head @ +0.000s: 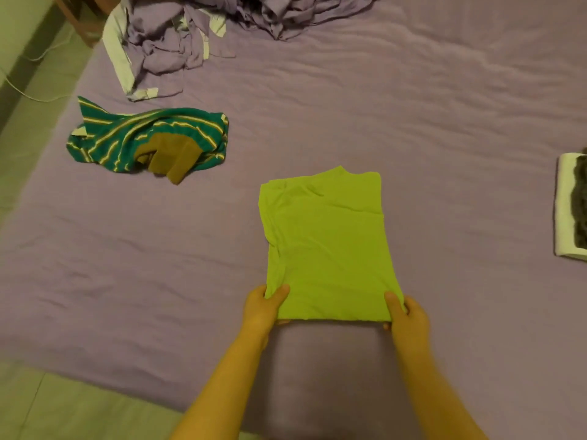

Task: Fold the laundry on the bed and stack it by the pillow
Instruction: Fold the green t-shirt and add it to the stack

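Purple wrinkled bed sheet (413,122) filling nearly everything. Crumpled heap of lilac and white bedding (178,42) at eleven o'clock. Lime-green knit shirt (324,242), folded to a tall narrow panel, lying flat just below centre. Teal shirt with yellow stripes (127,138), still unfolded, at ten o'clock, bunched over a brown garment (168,160). White folded cloth under something dark (568,211) at three o'clock, cut by the edge. Left hand (263,309) pinching the green shirt's near-left corner, thumb on top; right hand (406,315) gripping the near-right corner likewise. Likely risks: uneven lift skewing the next fold; tucked sleeves slipping out. No pillow visible.
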Motion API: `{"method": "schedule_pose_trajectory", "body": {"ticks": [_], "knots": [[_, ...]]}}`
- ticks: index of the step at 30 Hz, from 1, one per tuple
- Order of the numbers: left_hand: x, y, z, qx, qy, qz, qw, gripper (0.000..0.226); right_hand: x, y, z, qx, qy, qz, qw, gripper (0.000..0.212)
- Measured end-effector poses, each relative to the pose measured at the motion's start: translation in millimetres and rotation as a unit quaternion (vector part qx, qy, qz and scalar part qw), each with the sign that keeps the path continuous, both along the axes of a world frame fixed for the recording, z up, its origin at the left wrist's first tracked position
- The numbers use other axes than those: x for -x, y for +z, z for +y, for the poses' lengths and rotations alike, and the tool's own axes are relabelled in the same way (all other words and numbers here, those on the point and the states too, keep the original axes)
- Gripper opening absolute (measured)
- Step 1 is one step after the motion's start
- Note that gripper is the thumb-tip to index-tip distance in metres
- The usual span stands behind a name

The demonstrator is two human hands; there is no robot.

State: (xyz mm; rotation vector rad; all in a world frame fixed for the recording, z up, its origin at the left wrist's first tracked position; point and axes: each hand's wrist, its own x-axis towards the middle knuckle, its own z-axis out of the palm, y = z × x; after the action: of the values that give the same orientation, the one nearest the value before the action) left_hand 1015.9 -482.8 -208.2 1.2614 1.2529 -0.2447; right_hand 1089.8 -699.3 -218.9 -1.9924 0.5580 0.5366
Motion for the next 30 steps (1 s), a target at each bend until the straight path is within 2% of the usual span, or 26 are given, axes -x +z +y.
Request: {"method": "schedule_pose_trajectory", "body": {"ticks": [1,3,9,13,17,19,22,25,28,30], "knots": [[6.0,6.1,-8.0,0.013,0.017,0.005,1.000,0.007,8.5,7.0,-8.9,-0.017,-0.017,0.010,1.000,0.021],[15.9,16.9,-21.5,0.016,0.045,0.009,0.999,0.011,25.1,17.3,-25.0,-0.044,-0.038,0.031,0.998,0.020],[49.4,46.4,-49.2,0.031,0.089,0.006,0.996,0.054,72.4,34.6,-57.9,-0.107,-0.088,0.060,0.989,0.016],[78.0,66.9,-65.2,0.043,0.096,0.032,0.994,0.060,95.0,50.9,-72.7,-0.117,-0.138,0.070,0.981,0.033],[109.5,76.0,-78.2,0.051,0.129,0.070,0.988,0.064,105.4,71.0,-85.3,-0.124,-0.138,0.053,0.981,0.023],[114.6,76.9,-81.9,0.079,0.185,0.066,0.977,0.064,97.6,79.3,-84.1,-0.172,-0.137,0.074,0.973,0.018],[99.5,69.5,-73.3,0.151,0.289,0.031,0.945,0.058,66.2,84.7,-72.8,-0.255,-0.144,0.140,0.946,0.018],[59.9,63.2,-53.3,0.223,0.318,-0.001,0.921,0.013,23.0,79.9,-52.4,-0.305,-0.153,0.204,0.918,0.018],[15.7,48.9,-33.5,0.232,0.324,-0.026,0.917,0.030,-18.8,68.4,-29.0,-0.339,-0.155,0.242,0.896,0.019],[-9.2,36.7,-23.8,0.218,0.315,-0.040,0.923,0.031,-42.3,57.8,-15.9,-0.360,-0.175,0.254,0.880,0.019]]}}
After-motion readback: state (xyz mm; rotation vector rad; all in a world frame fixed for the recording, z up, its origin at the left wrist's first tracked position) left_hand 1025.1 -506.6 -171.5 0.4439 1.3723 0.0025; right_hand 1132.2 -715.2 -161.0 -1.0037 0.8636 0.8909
